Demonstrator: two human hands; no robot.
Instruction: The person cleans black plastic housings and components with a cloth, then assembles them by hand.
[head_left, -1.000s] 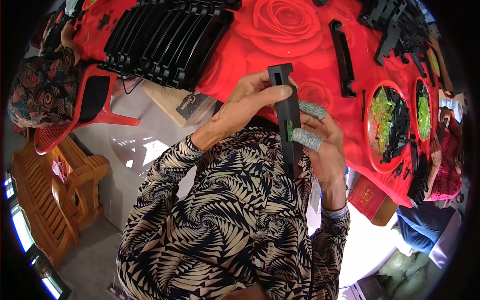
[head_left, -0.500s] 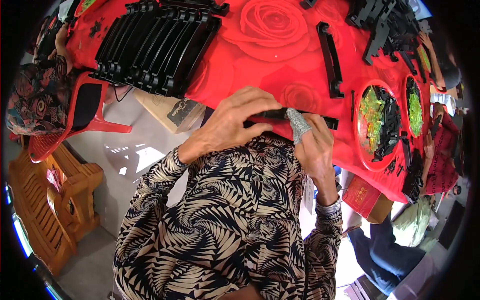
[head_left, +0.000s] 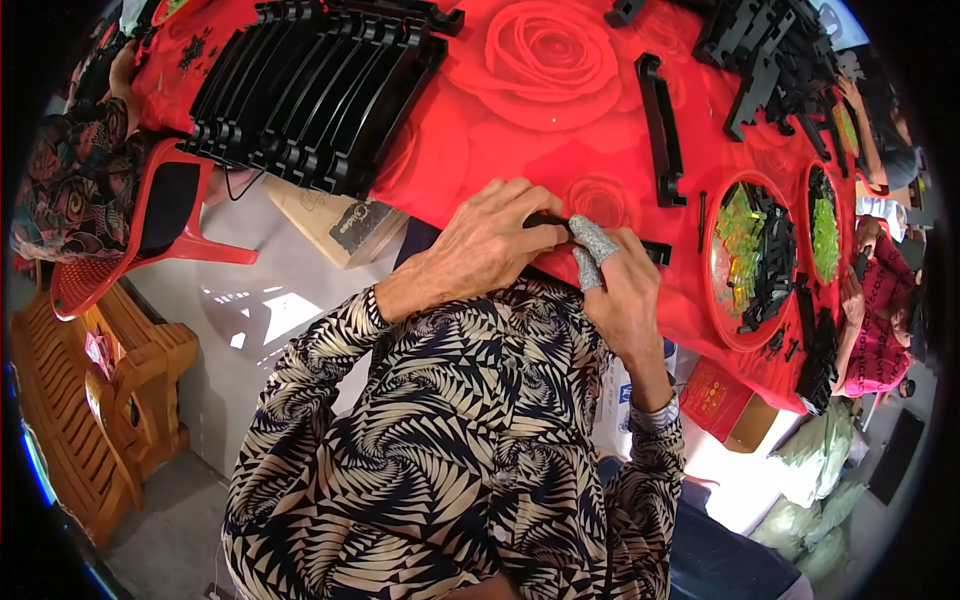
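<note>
Both my hands grip one long black plastic bar (head_left: 656, 252) at the near edge of the red rose-print tablecloth. My left hand (head_left: 490, 236) has its fingers wrapped round the bar's left part. Silver-grey wrapping covers two fingertips of my right hand (head_left: 622, 285), which pinches the bar near its middle. The bar's right end pokes out past that hand; much of the rest is hidden by my fingers. To the right lies a red-rimmed tray (head_left: 712, 290) with yellow-green clear pieces and small black parts.
A row of black plastic bars (head_left: 310, 95) lies at the far left. A single black bar (head_left: 661, 130) rests beyond my right hand. Black parts (head_left: 765, 60) are heaped far right, near a second tray (head_left: 824, 220). A red chair (head_left: 150, 235) stands left; other people sit both sides.
My left fingers have closed in round the bar, nearer my right hand. A second wrapped fingertip of the right hand now shows. The view has shifted slightly.
</note>
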